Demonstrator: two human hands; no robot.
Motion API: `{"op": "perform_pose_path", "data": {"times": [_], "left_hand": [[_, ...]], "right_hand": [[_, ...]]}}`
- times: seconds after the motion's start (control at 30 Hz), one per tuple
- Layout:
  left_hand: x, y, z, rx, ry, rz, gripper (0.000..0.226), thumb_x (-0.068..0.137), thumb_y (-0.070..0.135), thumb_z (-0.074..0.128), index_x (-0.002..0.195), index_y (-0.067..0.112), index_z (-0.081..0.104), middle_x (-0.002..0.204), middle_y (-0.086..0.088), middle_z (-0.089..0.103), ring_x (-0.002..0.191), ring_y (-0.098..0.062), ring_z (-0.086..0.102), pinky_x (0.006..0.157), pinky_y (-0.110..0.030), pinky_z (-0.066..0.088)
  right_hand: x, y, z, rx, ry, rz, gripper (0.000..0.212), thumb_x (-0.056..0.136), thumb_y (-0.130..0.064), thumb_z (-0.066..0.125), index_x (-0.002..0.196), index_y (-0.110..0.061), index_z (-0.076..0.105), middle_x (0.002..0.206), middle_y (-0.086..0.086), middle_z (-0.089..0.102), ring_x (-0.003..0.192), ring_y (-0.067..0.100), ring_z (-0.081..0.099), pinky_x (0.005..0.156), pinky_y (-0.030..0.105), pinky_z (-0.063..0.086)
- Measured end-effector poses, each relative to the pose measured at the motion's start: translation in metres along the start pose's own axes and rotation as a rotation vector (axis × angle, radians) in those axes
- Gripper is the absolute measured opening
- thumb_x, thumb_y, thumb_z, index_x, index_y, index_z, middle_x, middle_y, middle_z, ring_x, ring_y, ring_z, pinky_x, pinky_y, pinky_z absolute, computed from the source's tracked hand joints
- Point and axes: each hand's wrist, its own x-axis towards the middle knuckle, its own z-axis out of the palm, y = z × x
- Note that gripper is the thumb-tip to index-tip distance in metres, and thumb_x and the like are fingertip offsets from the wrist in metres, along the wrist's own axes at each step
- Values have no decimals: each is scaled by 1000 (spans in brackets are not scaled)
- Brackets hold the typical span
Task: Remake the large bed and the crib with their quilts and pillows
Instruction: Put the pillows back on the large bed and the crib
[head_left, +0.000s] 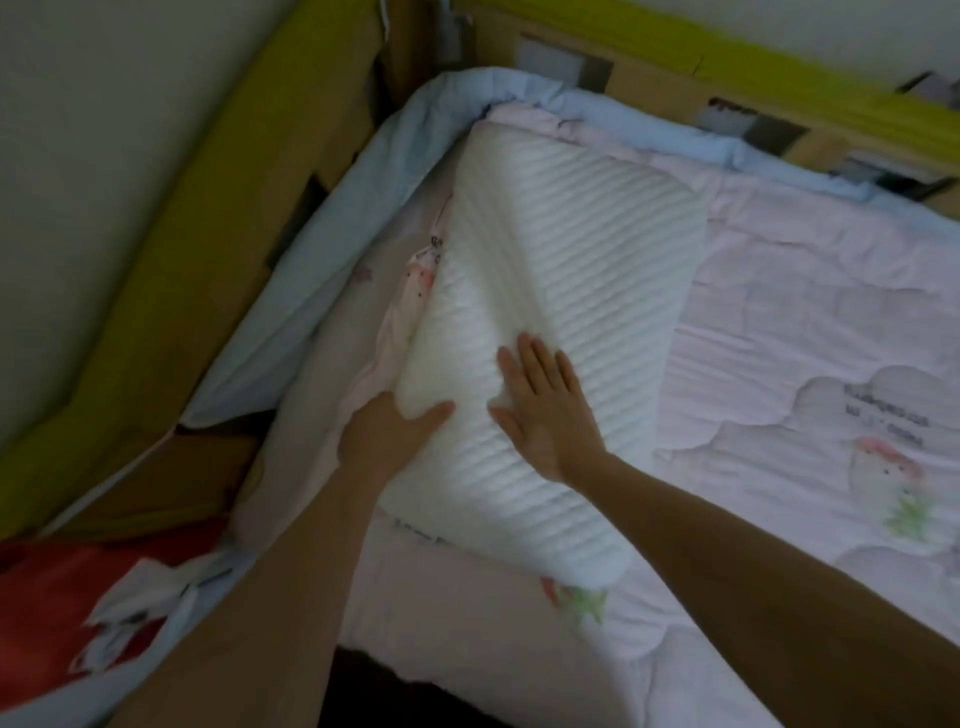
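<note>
The far left corner is closed in by the padded blue bumper (291, 291), which is backed by the wooden frame with its yellow-green top rail (171, 249); the same bumper and frame are seen along the far edge. The white ribbed pillow (545, 291) is laid diagonally into that corner, so that only a narrow strip is left between its left edge and the bumper, and this strip is partly filled by bunched pink fabric (384, 343). To the right of the pillow, a broad flat stretch of the pink quilt (779, 312) is left open. At the near left, red cloth (62, 582) is seen beyond the bumper.
</note>
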Motion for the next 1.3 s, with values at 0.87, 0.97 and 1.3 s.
{"op": "perform_pose_path", "data": {"times": [0.87, 0.97, 1.3], "left_hand": [[-89, -57, 54, 533, -88, 216, 85, 98, 45, 43, 148, 27, -23, 156, -7, -27, 146, -32, -13, 118, -52, 7], [-104, -35, 26, 701, -260, 171, 76, 98, 41, 45, 153, 18, -2, 160, -9, -4, 146, -30, 11, 116, -45, 23], [-239, 87, -87, 967, -105, 444, 42, 101, 38, 37, 132, 13, 49, 133, -5, 53, 119, -22, 53, 101, -36, 41]], "right_hand": [[-167, -36, 63, -182, -217, -181, 88, 87, -18, 51, 152, -22, -8, 156, 12, -22, 143, 29, -22, 117, 50, -13], [-172, -37, 24, -234, -500, -142, 78, 91, -16, 47, 153, -19, -1, 158, 5, -20, 146, 24, -17, 119, 46, -3], [-195, -17, -185, 27, -455, 308, 34, 92, -16, 43, 125, -12, 53, 125, 7, 56, 113, 25, 56, 91, 33, 44]]}}
